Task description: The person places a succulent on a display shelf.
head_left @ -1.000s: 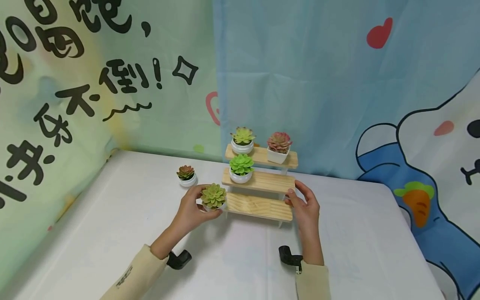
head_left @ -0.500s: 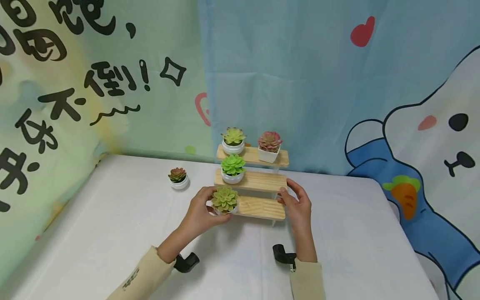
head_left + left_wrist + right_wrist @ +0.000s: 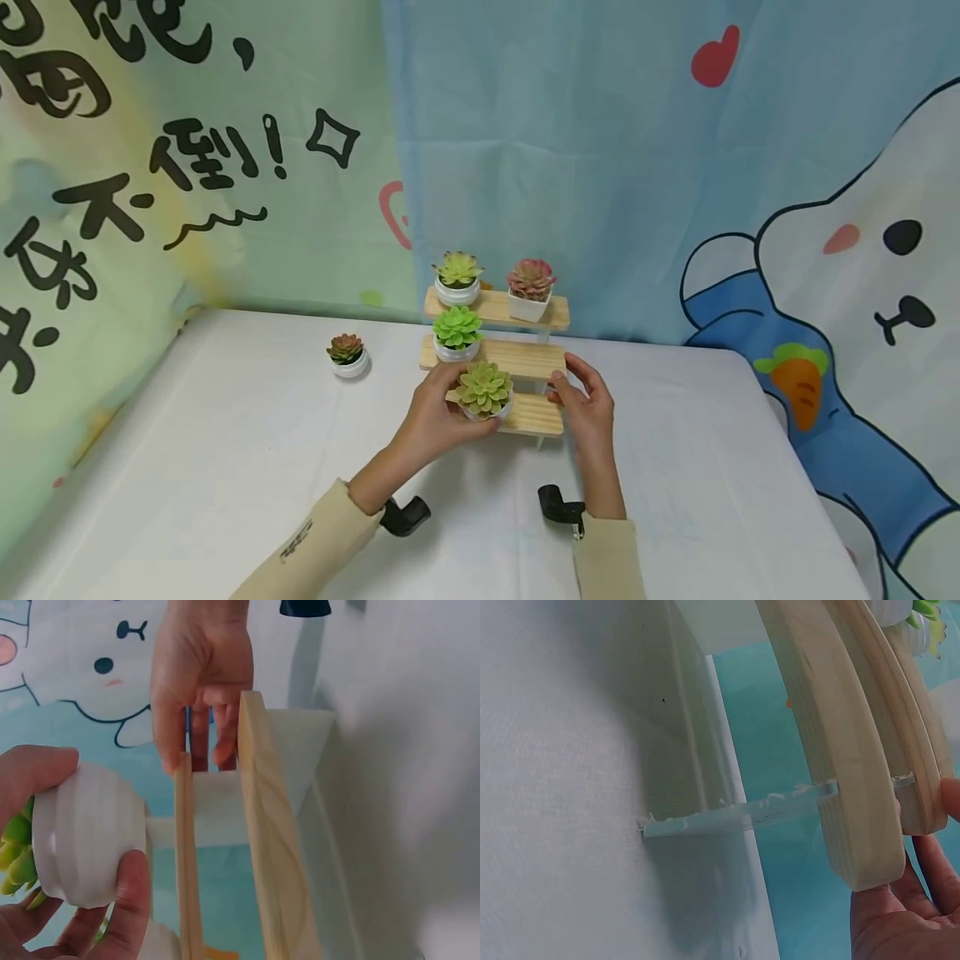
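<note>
My left hand point(image 3: 442, 410) grips a yellow-green potted succulent point(image 3: 483, 388) by its white pot point(image 3: 90, 834), over the bottom tier of a wooden three-tier stand point(image 3: 528, 360). In the left wrist view the pot is apart from the boards, thumb and fingers on opposite sides of it. My right hand point(image 3: 590, 414) holds the stand's right end, the thumb at the middle board point(image 3: 922, 802) and the other fingers partly hidden behind the boards. A bright green succulent point(image 3: 457, 328) sits on the middle tier's left. On the top tier stand a light green succulent point(image 3: 458, 271) and a reddish one point(image 3: 531, 282).
A small reddish-brown succulent point(image 3: 347, 349) in a round white pot stands on the white tablecloth point(image 3: 255, 433), left of the stand. A printed cloth backdrop point(image 3: 562, 167) rises just behind the table. Clear supports point(image 3: 742, 814) hold up the boards.
My left hand has carried the yellow-green succulent rightward, from the bottom tier's left end to over its middle. The right hand keeps its hold on the stand. The head view has shifted slightly.
</note>
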